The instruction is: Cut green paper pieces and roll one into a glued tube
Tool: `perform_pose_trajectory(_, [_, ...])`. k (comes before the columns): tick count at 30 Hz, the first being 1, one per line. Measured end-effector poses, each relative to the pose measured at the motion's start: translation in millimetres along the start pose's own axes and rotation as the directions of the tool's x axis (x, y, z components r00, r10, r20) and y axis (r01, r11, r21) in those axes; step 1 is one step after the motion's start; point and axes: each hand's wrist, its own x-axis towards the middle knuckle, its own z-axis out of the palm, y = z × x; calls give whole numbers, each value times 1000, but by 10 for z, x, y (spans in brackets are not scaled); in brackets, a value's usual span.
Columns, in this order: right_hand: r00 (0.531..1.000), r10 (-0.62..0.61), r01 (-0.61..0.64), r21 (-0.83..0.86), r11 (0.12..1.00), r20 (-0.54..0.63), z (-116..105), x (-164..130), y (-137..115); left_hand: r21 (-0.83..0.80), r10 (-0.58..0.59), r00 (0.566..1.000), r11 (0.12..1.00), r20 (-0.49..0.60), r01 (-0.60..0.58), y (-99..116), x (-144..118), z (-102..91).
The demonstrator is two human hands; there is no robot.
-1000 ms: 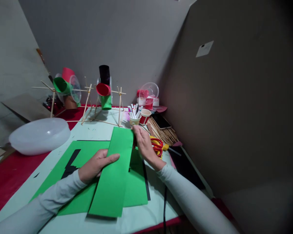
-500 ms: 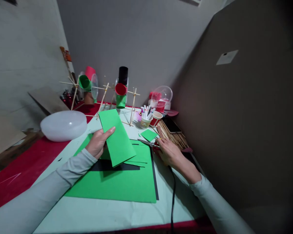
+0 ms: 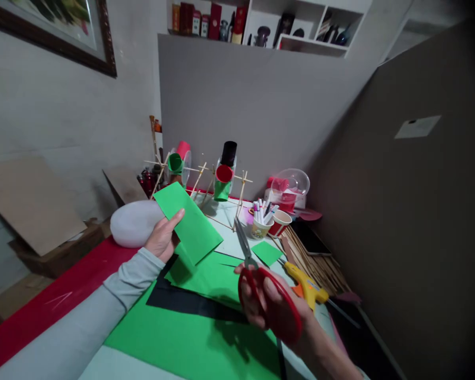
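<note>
My left hand (image 3: 164, 237) pinches a folded green sheet of paper (image 3: 190, 224) by its left edge, thumb on top, and holds it above the table. In my right hand (image 3: 277, 301) is a pair of scissors (image 3: 248, 258) with red handles, its blades pointing up and away, apart from the paper. Beneath both hands lie a large green sheet (image 3: 190, 345), a black strip (image 3: 193, 303) and further green pieces. A small green square (image 3: 266, 253) rests beyond the scissors. Beside my right wrist lies a yellow glue gun (image 3: 306, 282), partly hidden by the hand.
Stick frames carrying coloured paper tubes (image 3: 224, 174) stand at the back. Markers fill a paper cup (image 3: 261, 227) near a red-and-white cup (image 3: 280, 224). Wooden sticks (image 3: 312, 258) and a dark phone (image 3: 309, 237) lie right. A whitish translucent bowl (image 3: 132, 224) sits left.
My right hand has picked up the scissors from the table and raised them toward me, uncovering the glue gun. My left hand still holds the folded green paper. The view has tilted up.
</note>
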Motion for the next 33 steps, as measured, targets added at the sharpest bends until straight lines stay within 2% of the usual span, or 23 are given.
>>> perform_pose_trajectory(2, [994, 64, -75, 116, 990, 93, 45, 12, 102, 2, 14, 1000, 1000, -4, -14, 10, 18, -18])
perform_pose_trajectory(5, [980, 119, -146, 172, 974, 159, 71, -25, 164, 8, 10, 1000, 1000, -5, -10, 10, 35, -25])
perform_pose_trajectory(8, [979, 116, -148, 189, 971, 170, 78, -60, 180, 10, -1, 1000, 1000, -8, 1, -5, 35, -10])
perform_pose_trajectory(12, [972, 94, -124, 128, 984, 216, 68, -66, 206, 10, -2, 1000, 1000, -14, 2, -25, 23, 7])
perform_pose_trajectory(27, [966, 71, -99, 102, 990, 247, -12, -64, 265, -16, -15, 1000, 1000, -14, 15, -65, 32, -10])
perform_pose_trajectory(33, [976, 67, -85, 82, 993, 208, -16, -36, 283, -4, -12, 1000, 1000, 22, 12, -68, -6, 28])
